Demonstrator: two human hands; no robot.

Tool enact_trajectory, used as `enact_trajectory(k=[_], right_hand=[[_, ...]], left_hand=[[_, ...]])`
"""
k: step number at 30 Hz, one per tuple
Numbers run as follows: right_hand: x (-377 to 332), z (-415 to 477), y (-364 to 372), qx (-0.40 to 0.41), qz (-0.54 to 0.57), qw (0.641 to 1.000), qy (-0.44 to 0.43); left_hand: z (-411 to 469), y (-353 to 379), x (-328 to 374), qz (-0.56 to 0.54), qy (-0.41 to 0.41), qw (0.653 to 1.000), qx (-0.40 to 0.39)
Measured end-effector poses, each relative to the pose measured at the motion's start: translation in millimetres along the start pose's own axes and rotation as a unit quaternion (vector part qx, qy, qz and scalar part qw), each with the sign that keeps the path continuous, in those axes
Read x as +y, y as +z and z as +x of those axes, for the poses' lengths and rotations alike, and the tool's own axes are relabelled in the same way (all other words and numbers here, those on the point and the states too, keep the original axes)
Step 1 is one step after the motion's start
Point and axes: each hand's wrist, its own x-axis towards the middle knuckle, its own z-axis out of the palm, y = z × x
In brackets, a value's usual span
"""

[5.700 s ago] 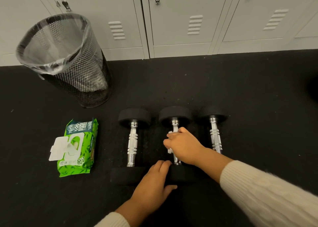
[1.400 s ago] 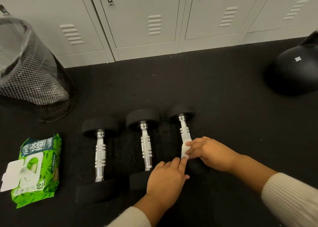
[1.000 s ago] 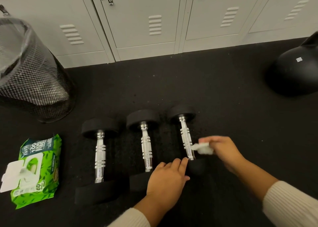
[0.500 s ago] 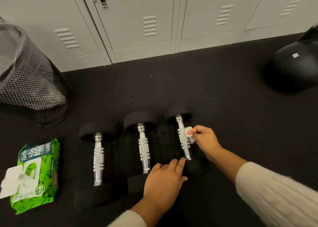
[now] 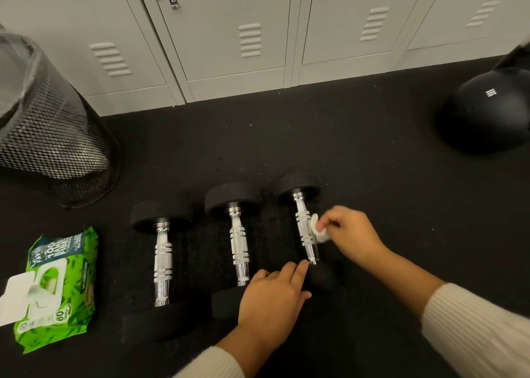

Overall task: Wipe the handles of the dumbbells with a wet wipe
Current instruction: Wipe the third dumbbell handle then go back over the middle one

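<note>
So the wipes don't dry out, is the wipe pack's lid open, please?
Open: the white lid lies flipped outward off the wipe pack.

Three dumbbells (image 5: 238, 245) side by side on the floor (image 5: 372, 191), wipes pack (image 5: 57, 286) left, bin (image 5: 48, 131) behind it

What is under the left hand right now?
The left hand lies over the near black end of the middle dumbbell, with its fingers reaching toward the right dumbbell. The hand covers that end's right part, so it cannot be seen.
</note>
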Motion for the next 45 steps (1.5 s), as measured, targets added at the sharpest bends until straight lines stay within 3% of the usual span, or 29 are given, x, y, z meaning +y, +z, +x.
enact_trajectory(k=[2, 5, 9, 15, 21, 24, 27, 28, 30, 33, 36, 39, 45], right_hand=[[-14.3, 8.8, 1.6, 0.077, -0.064, 0.987, -0.129], [-28.1, 26.3, 10.3, 0.022, -0.237, 0.945, -0.225], [-30.3, 38.3, 25.8, -0.072, -0.406, 0.882, -0.226], [-40.4, 24.7, 37.5, -0.109, -0.446, 0.867, -0.194], [-24.4, -5.9, 19.9, -0.200, -0.375, 0.884, -0.193], [-9.9, -6.9, 12.2, -0.243, -0.269, 0.927, -0.097], [-1.5, 1.8, -3.2, -0.281, -0.169, 0.944, -0.018], [-0.9, 4.6, -7.3, -0.271, -0.126, 0.954, 0.004], [0.8, 11.3, -11.8, -0.163, 0.040, 0.984, 0.065], [-0.5, 23.2, -7.9, 0.016, 0.236, 0.963, 0.130], [-5.6, 33.5, 5.5, 0.044, 0.270, 0.952, 0.137], [-4.0, 40.7, 20.6, 0.049, 0.227, 0.964, 0.129], [-0.7, 40.3, 24.7, -0.019, 0.119, 0.989, 0.086]], left_hand=[[-0.4, -0.8, 0.7, -0.004, -0.002, 1.000, -0.002], [-0.8, -2.1, 1.7, -0.006, -0.005, 1.000, -0.012], [-0.8, -2.8, 2.1, 0.001, -0.002, 1.000, -0.025], [0.0, -4.1, 1.7, -0.005, 0.000, 1.000, -0.030], [0.1, -6.7, 2.3, -0.009, -0.002, 1.000, -0.018], [0.3, -4.8, 1.8, -0.003, -0.001, 1.000, -0.019], [0.8, -3.8, 1.6, -0.006, -0.002, 1.000, -0.021], [1.2, -4.6, 2.0, -0.008, -0.006, 1.000, -0.027], [2.2, -6.7, 2.6, -0.009, -0.009, 0.999, -0.039], [3.1, -9.4, 4.0, -0.011, -0.006, 0.999, -0.051], [5.4, -11.4, 5.9, -0.018, 0.001, 0.998, -0.059], [11.4, -12.4, 7.0, -0.020, 0.014, 0.997, -0.078], [18.6, -20.8, 10.9, -0.080, -0.026, 0.992, -0.094]])
